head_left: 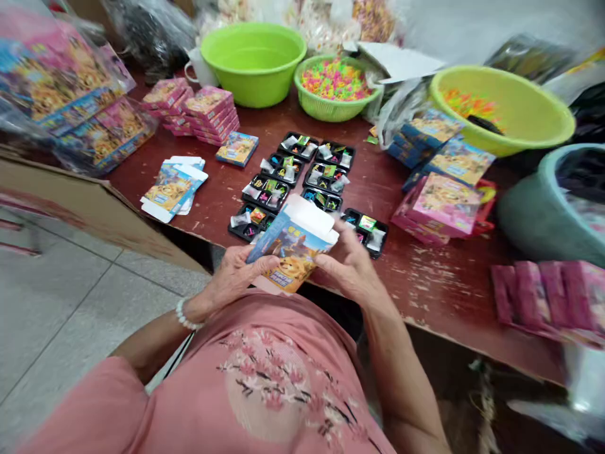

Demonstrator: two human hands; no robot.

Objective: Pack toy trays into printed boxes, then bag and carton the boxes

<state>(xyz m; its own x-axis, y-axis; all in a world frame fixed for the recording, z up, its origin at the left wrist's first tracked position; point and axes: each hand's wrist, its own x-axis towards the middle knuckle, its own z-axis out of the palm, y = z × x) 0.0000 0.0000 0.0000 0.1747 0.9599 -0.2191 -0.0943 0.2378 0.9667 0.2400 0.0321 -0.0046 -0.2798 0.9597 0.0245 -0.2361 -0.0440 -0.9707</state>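
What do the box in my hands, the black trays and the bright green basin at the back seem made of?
Box: likely thin, slightly glossy cardboard, given its printed panel and plain white flap.
Black trays: probably thin molded plastic, somewhat shiny, with slim raised rims.
Green basin: apparently smooth, semi-glossy plastic, judging by its even color and rounded rim.

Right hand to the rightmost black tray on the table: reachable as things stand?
Likely yes: the right hand is right by that tray, and nothing seems to block its visible right part. It seems to touch the carton, but the left hand holds that.
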